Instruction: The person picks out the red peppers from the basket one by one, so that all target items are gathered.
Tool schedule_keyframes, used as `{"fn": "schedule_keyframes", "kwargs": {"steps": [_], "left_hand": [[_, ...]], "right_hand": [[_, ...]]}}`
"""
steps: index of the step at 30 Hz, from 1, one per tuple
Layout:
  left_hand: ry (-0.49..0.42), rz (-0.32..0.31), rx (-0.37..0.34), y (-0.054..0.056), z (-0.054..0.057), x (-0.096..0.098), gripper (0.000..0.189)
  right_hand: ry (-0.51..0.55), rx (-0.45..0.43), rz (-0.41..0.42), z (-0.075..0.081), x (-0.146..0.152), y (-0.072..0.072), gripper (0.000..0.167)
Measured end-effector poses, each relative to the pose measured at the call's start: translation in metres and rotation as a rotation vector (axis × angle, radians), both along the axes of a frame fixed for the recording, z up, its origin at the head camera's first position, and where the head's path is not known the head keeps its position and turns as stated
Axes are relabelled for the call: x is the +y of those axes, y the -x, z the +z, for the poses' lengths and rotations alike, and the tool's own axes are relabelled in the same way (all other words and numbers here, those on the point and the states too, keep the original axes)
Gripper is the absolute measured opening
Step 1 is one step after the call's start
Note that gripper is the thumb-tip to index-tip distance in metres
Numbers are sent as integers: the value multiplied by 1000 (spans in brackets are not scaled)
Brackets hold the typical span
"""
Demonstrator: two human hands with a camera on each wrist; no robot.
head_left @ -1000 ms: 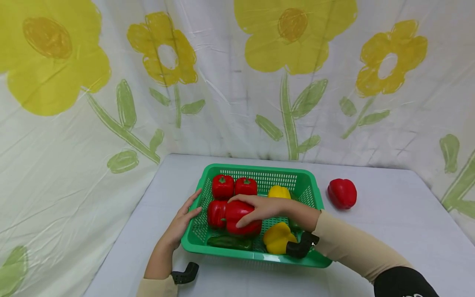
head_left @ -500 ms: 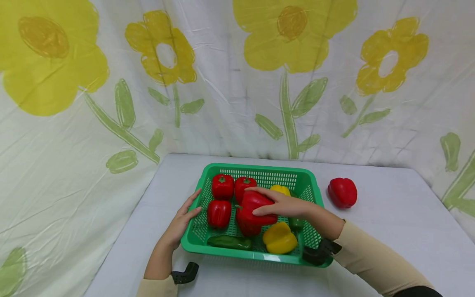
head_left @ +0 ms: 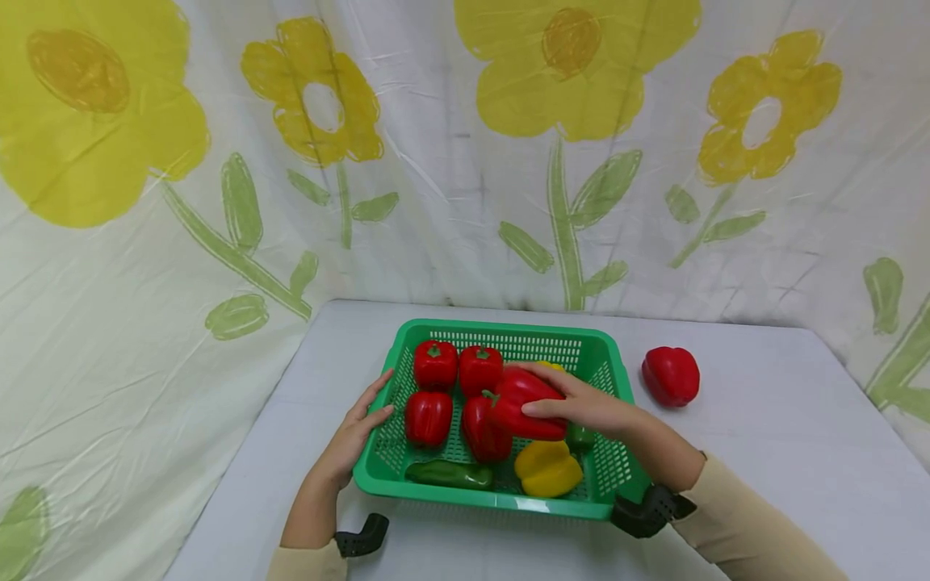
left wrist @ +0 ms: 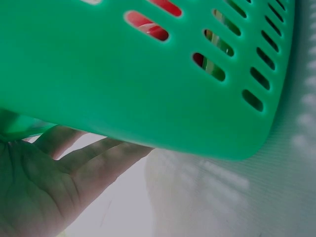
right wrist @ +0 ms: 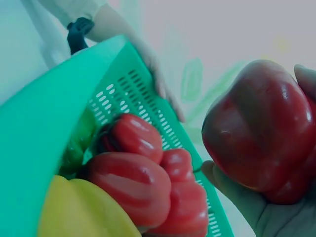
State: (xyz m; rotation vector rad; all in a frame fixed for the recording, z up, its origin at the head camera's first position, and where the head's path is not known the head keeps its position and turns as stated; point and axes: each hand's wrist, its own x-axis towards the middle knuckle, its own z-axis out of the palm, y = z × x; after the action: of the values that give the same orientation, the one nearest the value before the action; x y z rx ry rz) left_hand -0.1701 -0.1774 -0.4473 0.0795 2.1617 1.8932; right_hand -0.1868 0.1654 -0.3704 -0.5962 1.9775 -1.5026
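Note:
My right hand (head_left: 577, 403) grips a red bell pepper (head_left: 526, 401) above the right half of a green plastic basket (head_left: 501, 502). In the right wrist view this bell pepper (right wrist: 261, 128) is lifted clear of the others, between thumb and fingers. My left hand (head_left: 356, 440) rests on the basket's left rim. Seen from the left wrist, the fingers (left wrist: 101, 160) are fairly straight along the outer wall. Inside the basket lie several red bell peppers (head_left: 429, 420), a yellow bell pepper (head_left: 546, 468) at the front, and a long green pepper (head_left: 449, 474).
Another red bell pepper (head_left: 670, 377) lies on the white table (head_left: 756, 420), right of the basket. A second yellow bell pepper (head_left: 550, 365) and a green vegetable (head_left: 580, 436) are partly hidden by the right hand. A flowered curtain (head_left: 436, 202) hangs behind the table.
My right hand has moved right with the red bell pepper, lifting it away from the left group and uncovering another red one beneath. The left hand stays at the rim.

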Motion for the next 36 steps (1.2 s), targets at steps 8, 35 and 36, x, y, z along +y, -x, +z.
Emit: {"fn": "schedule_keyframes", "kwargs": {"steps": [8, 35, 36], "left_hand": [[1, -2, -2, 1, -1, 1, 51], [-1, 10, 11, -3, 2, 1, 51], [-2, 10, 11, -3, 2, 1, 51]], "right_hand": [[70, 20, -57, 2, 10, -21, 62], [334, 127, -399, -37, 95, -72, 50], [340, 123, -418, -39, 98, -73, 50]]}}
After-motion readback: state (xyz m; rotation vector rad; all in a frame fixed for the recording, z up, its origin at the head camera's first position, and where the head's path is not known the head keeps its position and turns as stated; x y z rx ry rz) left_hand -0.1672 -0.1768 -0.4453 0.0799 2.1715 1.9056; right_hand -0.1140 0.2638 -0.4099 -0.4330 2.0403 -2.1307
